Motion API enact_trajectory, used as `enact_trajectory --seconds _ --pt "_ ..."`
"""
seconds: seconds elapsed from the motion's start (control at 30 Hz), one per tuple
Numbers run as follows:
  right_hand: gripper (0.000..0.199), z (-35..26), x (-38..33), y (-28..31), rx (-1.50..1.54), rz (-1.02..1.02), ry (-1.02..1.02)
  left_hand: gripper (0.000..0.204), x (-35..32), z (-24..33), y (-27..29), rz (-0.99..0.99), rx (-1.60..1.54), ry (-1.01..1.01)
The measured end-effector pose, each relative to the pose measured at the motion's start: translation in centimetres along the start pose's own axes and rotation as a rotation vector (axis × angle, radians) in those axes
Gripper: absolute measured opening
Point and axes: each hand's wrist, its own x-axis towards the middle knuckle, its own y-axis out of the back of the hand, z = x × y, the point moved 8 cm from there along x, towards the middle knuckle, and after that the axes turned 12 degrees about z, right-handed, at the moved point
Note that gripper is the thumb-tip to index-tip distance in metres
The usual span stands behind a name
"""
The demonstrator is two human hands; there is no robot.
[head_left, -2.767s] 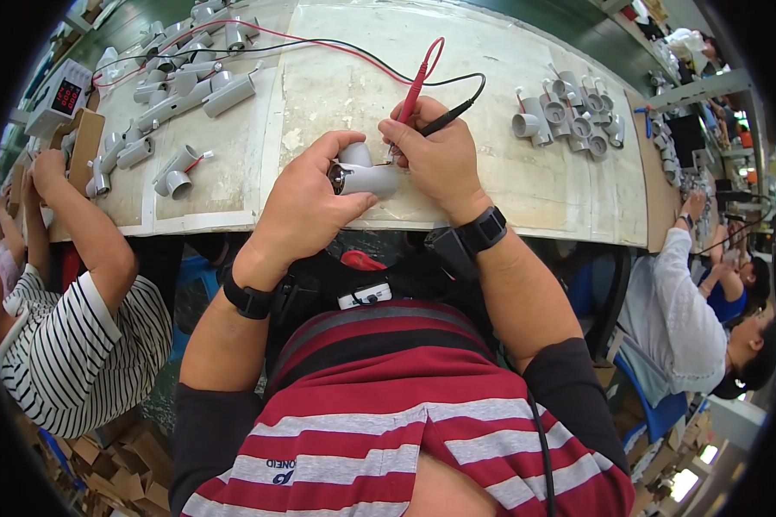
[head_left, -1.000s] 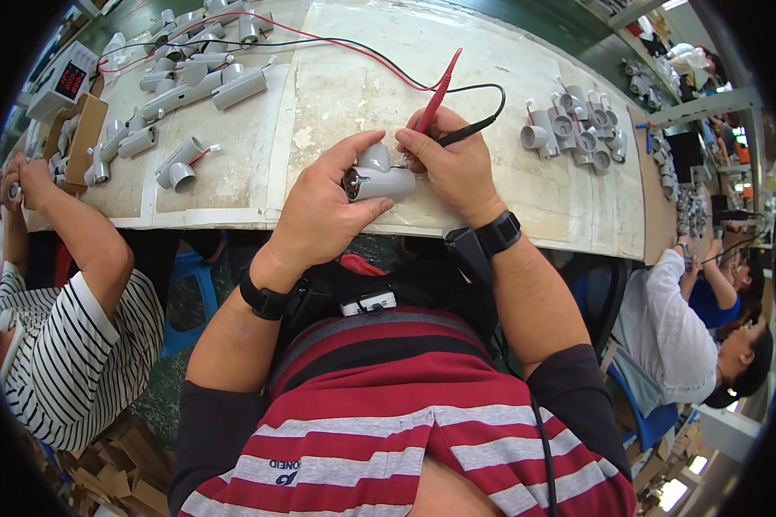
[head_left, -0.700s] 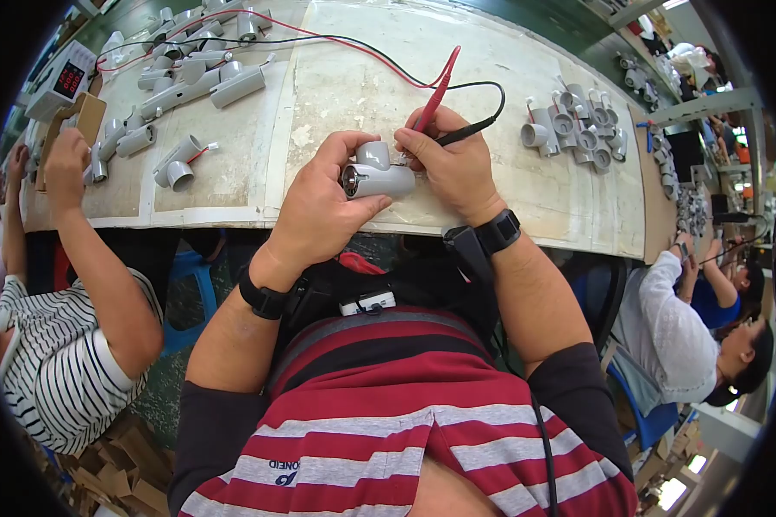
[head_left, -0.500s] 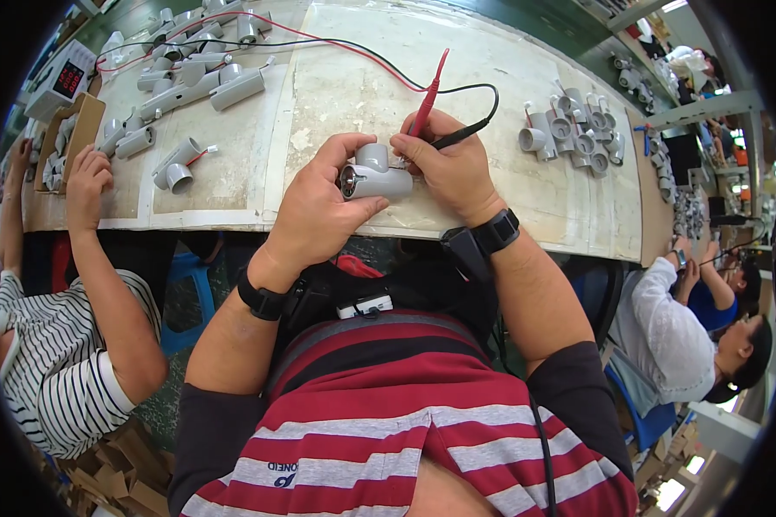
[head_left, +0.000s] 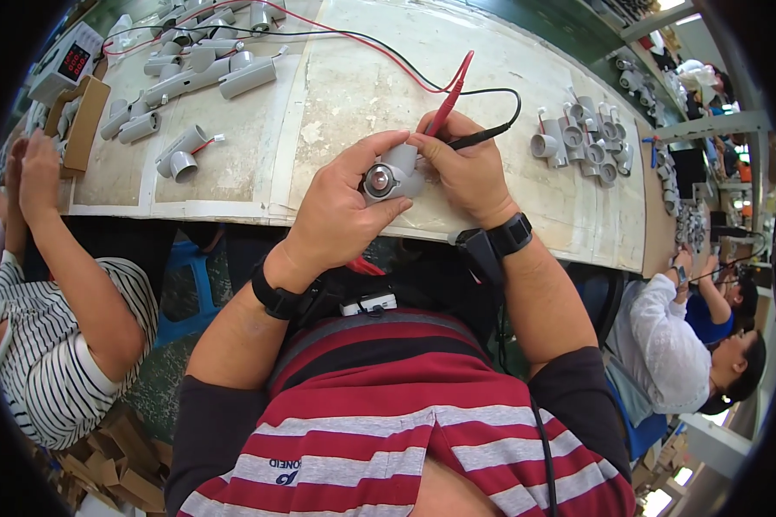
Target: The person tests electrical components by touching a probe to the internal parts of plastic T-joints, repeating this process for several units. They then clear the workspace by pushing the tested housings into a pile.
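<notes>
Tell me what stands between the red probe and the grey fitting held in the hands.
Nothing visible does. The left hand holds the grey fitting, and the right hand holds the red probe right at it; the tip itself is hidden by fingers.

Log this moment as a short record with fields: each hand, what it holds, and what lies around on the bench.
left hand: grips a grey fitting, its metal end facing the camera
right hand: holds a red probe and a black probe at the fitting
bench: worn pale top, red and black leads run across it
left of bench: loose grey parts, meter, cardboard box
right of bench: cluster of grey fittings
others: a person in a striped shirt at left, a person in white at right
</notes>
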Motion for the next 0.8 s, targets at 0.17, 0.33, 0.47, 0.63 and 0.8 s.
enact_trajectory --seconds 0.17,0.33,0.47,0.63,0.8 --pt "0.013 0.14 -0.17 0.08 0.031 0.001 -0.078 0.066 0.06 -0.2 -0.14 -0.003 0.0 -0.014" --pt "0.014 0.53 -0.24 0.11 0.017 0.007 -0.134 0.067 0.1 -0.17 -0.24 -0.006 0.006 -0.029" --pt "0.014 0.52 -0.12 0.14 0.004 0.015 -0.081 0.066 0.17 -0.14 -0.3 -0.007 0.011 -0.034" --pt "0.013 0.49 0.05 0.19 -0.01 0.033 -0.059 0.068 0.14 -0.25 -0.47 0.001 -0.046 0.027" --pt "0.011 0.54 0.0 0.21 0.017 0.03 -0.07 0.072 0.05 -0.58 -0.66 0.044 -0.08 0.057"
